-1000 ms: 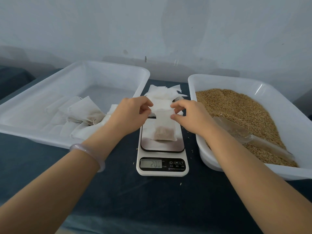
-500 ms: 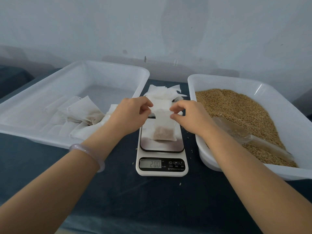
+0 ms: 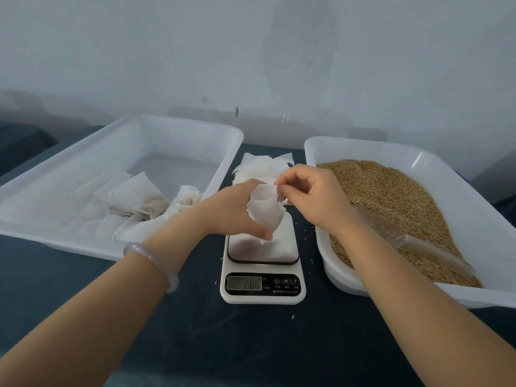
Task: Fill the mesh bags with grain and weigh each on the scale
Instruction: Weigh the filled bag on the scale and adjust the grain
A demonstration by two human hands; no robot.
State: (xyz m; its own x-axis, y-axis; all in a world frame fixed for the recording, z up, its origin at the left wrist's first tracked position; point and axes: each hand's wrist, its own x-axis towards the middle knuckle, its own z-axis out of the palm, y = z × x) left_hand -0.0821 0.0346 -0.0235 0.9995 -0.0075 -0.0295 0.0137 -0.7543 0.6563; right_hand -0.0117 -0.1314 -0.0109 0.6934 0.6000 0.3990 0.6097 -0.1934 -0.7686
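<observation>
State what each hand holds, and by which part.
Both hold one white mesh bag: the left hand grips its body, the right hand pinches its top rim.

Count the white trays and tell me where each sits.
2. The left tray, left of the scale, holds bags; the right tray, right of it, holds grain. None seem hidden.

A dark blue cloth covers the table. 2 white plastic trays, the left tray and the right tray, stand on it, well apart, before a pale, scuffed wall. A clear scoop lies in the right tray. A pale bracelet circles 1 wrist.
</observation>
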